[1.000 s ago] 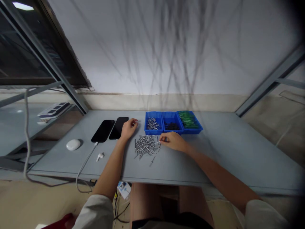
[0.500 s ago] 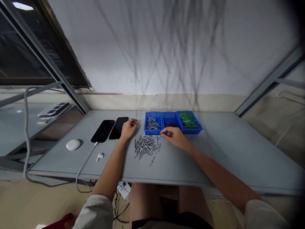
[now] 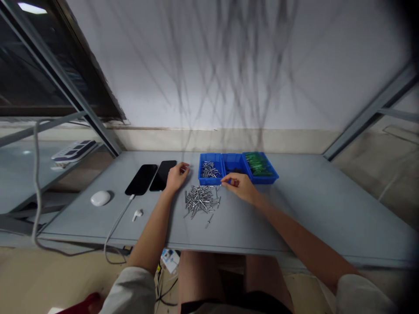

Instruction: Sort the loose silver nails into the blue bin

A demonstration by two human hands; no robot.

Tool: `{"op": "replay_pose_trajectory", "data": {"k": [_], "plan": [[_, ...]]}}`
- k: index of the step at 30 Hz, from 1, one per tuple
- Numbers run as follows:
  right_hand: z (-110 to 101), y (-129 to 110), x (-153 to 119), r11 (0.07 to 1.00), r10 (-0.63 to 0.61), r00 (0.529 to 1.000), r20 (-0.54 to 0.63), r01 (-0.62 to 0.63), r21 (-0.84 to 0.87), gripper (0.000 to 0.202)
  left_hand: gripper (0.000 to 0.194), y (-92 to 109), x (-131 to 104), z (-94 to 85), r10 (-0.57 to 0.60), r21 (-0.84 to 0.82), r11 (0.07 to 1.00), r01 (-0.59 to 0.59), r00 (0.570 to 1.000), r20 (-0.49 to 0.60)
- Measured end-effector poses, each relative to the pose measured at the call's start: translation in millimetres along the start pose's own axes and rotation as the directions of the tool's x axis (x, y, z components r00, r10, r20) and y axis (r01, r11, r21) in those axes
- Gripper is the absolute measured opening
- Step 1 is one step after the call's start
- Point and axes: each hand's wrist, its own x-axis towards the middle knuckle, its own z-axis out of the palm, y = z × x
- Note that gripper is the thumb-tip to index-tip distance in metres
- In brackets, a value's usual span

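My right hand [image 3: 241, 187] hovers at the front edge of the blue bins, thumb and forefinger pinched together. Whatever lies between those fingertips is too small to make out. Just left of it is a loose pile of silver pop rivets [image 3: 200, 199] on the table, with a single rivet [image 3: 209, 221] apart in front. My left hand [image 3: 177, 176] rests by the pile, next to a phone, fingers loosely curled and apart, nothing visible in them. More rivets fill the left blue bin [image 3: 211, 180]. Dark small pieces lie in the middle bin [image 3: 233, 158], partly hidden by my right hand.
Green pieces fill the right blue bin [image 3: 266, 179]. Two black phones [image 3: 141, 179] lie left, one with a white cable [image 3: 118, 220]. A white earbud [image 3: 137, 214] and its round case [image 3: 100, 198] sit nearby. The wall [image 3: 212, 142] stands behind the table.
My right hand has shifted very slightly, its fingertips a touch higher and to the right. My left hand, the pile and the bins stay as they were.
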Motion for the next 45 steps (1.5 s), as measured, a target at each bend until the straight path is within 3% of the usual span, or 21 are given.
{"op": "replay_pose_trajectory", "data": {"k": [7,12,22,29,36,40,45], "plan": [[0.9,3.1,0.8,0.978,0.108,0.994,0.03,-0.111,0.176,0.026,0.024,0.0,-0.1,0.2,-0.001,0.005,1.0,0.001,1.0,0.005],[3.0,7.6,2.3,0.955,0.136,0.991,-0.016,-0.127,0.267,0.029,0.024,2.0,-1.1,0.5,0.004,-0.002,1.0,-0.004,1.0,0.013],[4.0,7.4,0.7,0.961,0.138,0.981,-0.136,-0.099,0.258,0.035,0.026,0.4,-1.1,3.3,-0.004,0.018,1.0,0.003,0.999,0.033],[5.3,7.7,1.1,0.965,0.127,0.991,-0.032,-0.116,0.235,0.034,0.026,1.4,-1.1,2.5,-0.01,0.026,1.0,0.009,0.999,0.042],[2.7,3.9,-0.2,0.992,0.092,0.996,0.005,-0.092,0.09,0.03,0.026,2.6,-1.6,2.4,0.006,0.007,1.0,-0.006,0.999,0.044],[-0.4,1.9,-1.3,0.996,0.044,0.989,0.14,-0.032,-0.089,0.025,0.026,2.2,-1.3,2.4,-0.005,0.011,1.0,0.004,0.999,0.048],[-1.5,0.5,-5.1,0.94,0.08,0.946,0.314,0.034,-0.34,0.021,0.025,0.9,-1.1,2.5,0.001,0.025,1.0,-0.002,0.999,0.045]]}}
